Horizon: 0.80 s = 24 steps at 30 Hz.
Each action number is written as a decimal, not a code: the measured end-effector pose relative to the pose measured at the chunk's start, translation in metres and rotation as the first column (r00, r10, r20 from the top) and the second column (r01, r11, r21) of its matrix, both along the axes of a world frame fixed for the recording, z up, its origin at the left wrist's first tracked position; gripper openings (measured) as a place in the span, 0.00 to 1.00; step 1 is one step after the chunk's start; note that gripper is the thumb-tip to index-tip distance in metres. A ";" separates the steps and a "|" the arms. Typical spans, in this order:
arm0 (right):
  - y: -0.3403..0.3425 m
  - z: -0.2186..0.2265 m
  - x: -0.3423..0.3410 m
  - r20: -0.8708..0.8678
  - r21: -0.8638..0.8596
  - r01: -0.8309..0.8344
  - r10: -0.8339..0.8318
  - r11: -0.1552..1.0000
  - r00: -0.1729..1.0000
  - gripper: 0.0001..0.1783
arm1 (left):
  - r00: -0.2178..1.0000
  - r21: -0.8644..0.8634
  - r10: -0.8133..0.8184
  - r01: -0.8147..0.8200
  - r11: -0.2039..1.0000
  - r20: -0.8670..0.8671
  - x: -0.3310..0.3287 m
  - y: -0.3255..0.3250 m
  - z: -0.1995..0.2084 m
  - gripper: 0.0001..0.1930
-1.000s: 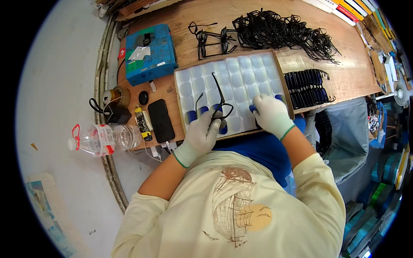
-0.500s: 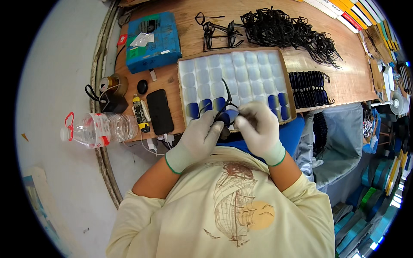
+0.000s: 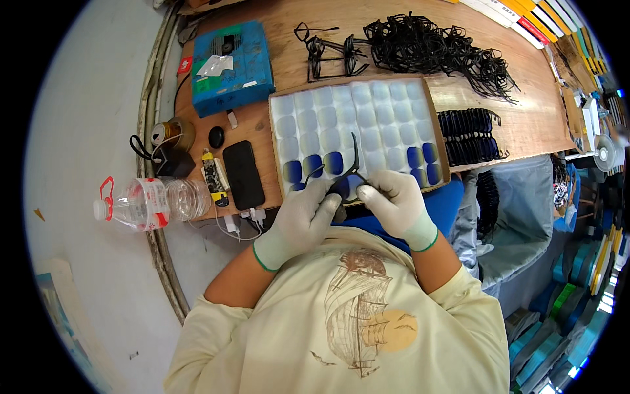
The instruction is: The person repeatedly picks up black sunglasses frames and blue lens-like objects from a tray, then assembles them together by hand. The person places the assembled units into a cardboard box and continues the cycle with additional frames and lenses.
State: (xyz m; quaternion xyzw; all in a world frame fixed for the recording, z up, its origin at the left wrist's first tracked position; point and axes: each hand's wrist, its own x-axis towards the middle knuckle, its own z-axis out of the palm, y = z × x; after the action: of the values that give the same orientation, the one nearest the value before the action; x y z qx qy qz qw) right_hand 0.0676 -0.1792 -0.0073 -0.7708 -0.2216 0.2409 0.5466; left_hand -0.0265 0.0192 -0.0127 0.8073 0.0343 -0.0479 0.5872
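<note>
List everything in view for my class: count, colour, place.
Frame: one, black, in hands
Lens: one, blue, at frame
Tray: one, brown, before person
Pale lenses: many, whitish, tray
Dark lenses: seven or more, blue, tray
Spare frames: many, black, beyond tray
Stacked glasses: many, black, right of tray
Box: one, blue, far left
Phone: one, black, left of tray
Disc: one, black, beyond phone
Tool: one, yellow-black, left of phone
Bottle: one, clear, left of tool
Sheeting: some, grey, right
Table: one, brown, under tray
Clutter: uncounted, mixed, both sides
Shirt: one, cream, bottom
Left hand: one, white-gloved, fingers on frame
Right hand: one, white-gloved, fingers at lens
</note>
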 end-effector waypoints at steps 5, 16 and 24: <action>-0.008 0.002 -0.007 -0.117 0.035 0.031 -0.026 0.999 0.993 0.13 | 0.998 -0.064 -0.065 0.065 0.996 0.005 0.001 -0.001 0.003 0.13; -0.036 0.029 0.007 -0.107 0.191 -0.370 0.394 0.909 0.913 0.14 | 0.949 -0.250 -0.305 0.276 0.928 -0.082 -0.006 0.007 0.026 0.15; 0.000 0.044 -0.032 -0.011 0.019 0.091 -0.091 0.996 0.996 0.15 | 0.999 0.073 -0.038 0.039 0.997 -0.017 -0.015 0.001 0.058 0.14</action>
State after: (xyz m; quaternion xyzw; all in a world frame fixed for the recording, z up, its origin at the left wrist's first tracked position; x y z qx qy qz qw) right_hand 0.0352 -0.1792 0.0365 -0.7733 -0.1857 0.2177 0.5657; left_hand -0.0415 0.0202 0.0451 0.8285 0.0251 -0.0641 0.5557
